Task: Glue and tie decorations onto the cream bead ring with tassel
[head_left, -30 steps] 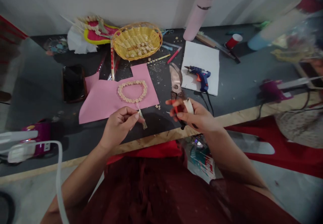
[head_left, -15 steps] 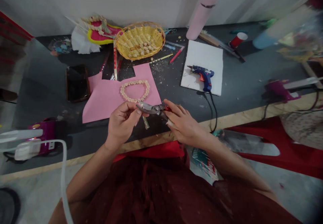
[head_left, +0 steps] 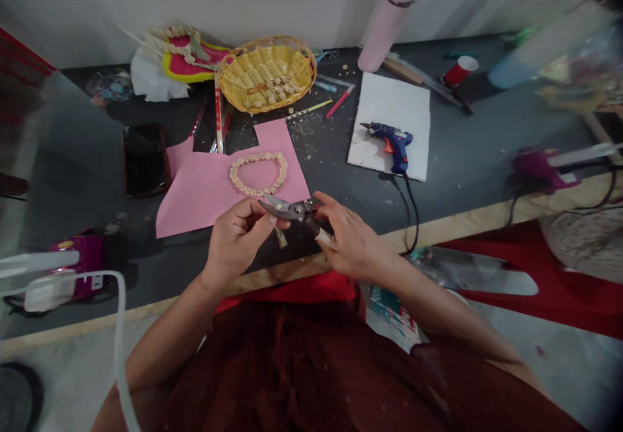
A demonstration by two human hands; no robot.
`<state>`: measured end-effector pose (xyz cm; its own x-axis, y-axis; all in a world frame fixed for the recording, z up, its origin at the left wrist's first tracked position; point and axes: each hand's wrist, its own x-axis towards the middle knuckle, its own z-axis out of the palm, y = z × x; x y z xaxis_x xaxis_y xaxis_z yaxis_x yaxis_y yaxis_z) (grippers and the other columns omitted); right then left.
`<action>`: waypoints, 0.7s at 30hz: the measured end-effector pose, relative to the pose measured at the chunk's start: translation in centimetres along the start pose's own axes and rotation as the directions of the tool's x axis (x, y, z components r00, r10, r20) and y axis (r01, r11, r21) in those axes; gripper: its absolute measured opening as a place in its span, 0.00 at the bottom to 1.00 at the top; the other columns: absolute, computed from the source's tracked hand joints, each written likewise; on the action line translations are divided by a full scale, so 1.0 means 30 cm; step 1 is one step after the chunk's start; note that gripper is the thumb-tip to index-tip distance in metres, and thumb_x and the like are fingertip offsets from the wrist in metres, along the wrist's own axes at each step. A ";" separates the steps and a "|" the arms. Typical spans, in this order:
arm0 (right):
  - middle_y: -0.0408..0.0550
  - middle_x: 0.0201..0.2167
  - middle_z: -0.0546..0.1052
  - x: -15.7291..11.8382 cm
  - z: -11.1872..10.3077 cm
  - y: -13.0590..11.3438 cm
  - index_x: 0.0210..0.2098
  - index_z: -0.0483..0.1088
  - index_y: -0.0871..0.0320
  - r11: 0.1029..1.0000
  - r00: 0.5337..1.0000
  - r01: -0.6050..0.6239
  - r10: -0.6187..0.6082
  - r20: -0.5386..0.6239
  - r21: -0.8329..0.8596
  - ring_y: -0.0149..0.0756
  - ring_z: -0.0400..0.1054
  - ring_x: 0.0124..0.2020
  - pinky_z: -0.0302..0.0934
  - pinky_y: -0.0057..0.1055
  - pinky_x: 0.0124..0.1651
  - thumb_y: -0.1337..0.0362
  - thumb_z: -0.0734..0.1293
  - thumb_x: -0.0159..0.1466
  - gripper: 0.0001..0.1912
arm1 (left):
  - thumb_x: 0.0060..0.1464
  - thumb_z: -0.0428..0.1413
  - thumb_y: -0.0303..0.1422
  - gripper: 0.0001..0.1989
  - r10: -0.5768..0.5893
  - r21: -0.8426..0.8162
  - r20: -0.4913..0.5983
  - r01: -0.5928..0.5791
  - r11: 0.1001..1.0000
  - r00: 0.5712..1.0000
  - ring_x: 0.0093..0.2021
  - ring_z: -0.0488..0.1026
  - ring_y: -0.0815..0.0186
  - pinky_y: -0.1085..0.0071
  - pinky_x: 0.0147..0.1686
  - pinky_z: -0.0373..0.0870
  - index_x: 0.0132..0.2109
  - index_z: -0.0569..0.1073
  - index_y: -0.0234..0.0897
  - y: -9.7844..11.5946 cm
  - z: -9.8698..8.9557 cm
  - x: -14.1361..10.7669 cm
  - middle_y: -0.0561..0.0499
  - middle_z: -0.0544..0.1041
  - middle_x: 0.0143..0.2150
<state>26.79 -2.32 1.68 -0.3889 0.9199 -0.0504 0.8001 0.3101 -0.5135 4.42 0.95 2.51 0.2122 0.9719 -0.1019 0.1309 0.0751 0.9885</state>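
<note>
Left hand: we note the left hand (head_left: 237,239) with thumb and fingers pinched together about the upper end of the tassel (head_left: 281,238); the exact hold is hidden behind the blades.
Right hand: the right hand (head_left: 354,234) is wrapped around the handles of the shears (head_left: 298,210). The two hands are near each other, apart, with the metal between them.
Shears: blades parted, tips reaching to the left fingertips, a small pale bit between them. We cannot tell whether it is strand or tassel.
Loop: the bead loop (head_left: 232,174) lies on the pink sheet (head_left: 195,189), just beyond the left hand. Its join to the tassel is hidden.
Finger risk: we judge a nick likeliest here; cause, the pinch sitting so close to the blade tips.
Strand risk: a bite in the wrong place could cut the strand or loosen beads; cause, blades blocking our view.
Drag risk: a tug on the tassel might pull the loop off the sheet, if the two are joined.
Cord risk: the glue gun (head_left: 398,150) rests on the white board (head_left: 415,109); its cord (head_left: 413,215) runs over the table edge near the right forearm, so a snag could shift it.
</note>
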 end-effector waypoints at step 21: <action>0.61 0.55 0.69 0.014 0.010 0.025 0.68 0.48 0.59 0.991 0.997 -0.067 0.070 0.029 -0.117 0.52 0.67 0.52 0.65 0.49 0.52 0.64 0.59 0.65 0.33 | 0.60 0.57 0.38 0.08 0.014 0.245 -0.050 -0.001 0.970 0.999 0.22 0.67 0.73 0.76 0.23 0.61 0.39 0.73 0.39 -0.031 0.001 -0.025 0.50 0.83 0.35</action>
<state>27.08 -1.77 1.01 -0.3449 0.9320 -0.1116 0.8720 0.2741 -0.4056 4.17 0.16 1.65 0.1657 0.9827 -0.0825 0.3639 0.0168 0.9313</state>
